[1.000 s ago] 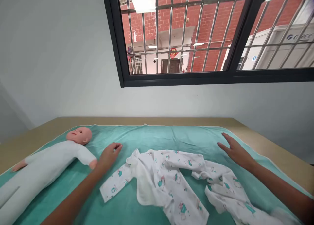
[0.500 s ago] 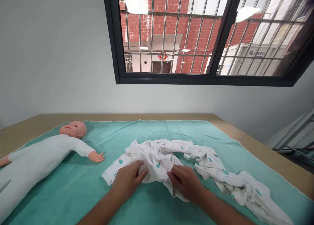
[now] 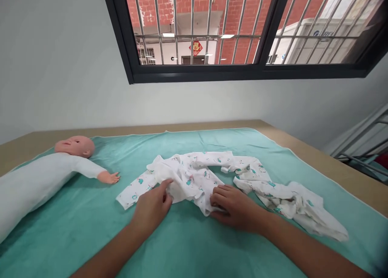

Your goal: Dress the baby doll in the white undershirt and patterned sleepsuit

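A white baby shirt (image 3: 194,177) with small green and red prints lies rumpled on the green cover, one sleeve spread to the left. Over its left front edge is my left hand (image 3: 153,207), with the index fingertip touching the fabric and the thumb held apart from it. On the other side, my right hand (image 3: 235,205) has its fingers curled around the shirt's lower right edge. A second bunched printed garment (image 3: 281,197) trails off to the right, touching or overlapping the shirt; where one ends is hard to make out.
A baby doll (image 3: 75,146) in a white bodysuit lies on its back at the left, one arm stretched toward the shirt. The green cover (image 3: 188,245) spreads over a wooden table (image 3: 348,181). Behind are a wall and a barred window (image 3: 194,74); a metal rack (image 3: 363,136) stands right.
The camera has tilted down and shifted slightly. My right hand's fingers have closed more around the shirt's lower edge, which is straighter now. My left hand stays near the left front edge.
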Demonstrator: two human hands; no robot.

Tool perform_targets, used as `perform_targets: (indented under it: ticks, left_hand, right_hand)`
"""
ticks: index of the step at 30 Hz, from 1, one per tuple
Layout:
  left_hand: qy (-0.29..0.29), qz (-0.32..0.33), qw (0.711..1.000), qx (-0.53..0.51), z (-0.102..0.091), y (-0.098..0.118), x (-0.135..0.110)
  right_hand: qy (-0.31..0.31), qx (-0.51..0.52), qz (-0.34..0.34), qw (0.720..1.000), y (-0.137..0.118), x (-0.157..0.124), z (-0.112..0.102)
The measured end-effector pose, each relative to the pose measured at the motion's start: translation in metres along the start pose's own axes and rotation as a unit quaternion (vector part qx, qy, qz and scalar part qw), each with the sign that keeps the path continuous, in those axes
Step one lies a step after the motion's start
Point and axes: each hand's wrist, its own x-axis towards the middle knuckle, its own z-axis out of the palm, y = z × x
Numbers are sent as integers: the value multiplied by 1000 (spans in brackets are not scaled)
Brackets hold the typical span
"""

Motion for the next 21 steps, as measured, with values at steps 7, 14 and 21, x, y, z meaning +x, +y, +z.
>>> perform_targets:
  ticks: [7,14,21]
  left_hand:
    - [61,4,994,-94,-2,-4,-4]
    - [83,17,976,-199,-4,-9,-2]
    - [82,-21,931,-356,-7,-17,8]
  right_hand:
    - [73,37,80,993,7,-4,9]
    - [180,200,190,944,12,-3,4]
    - [186,293,208,915,18,0,6]
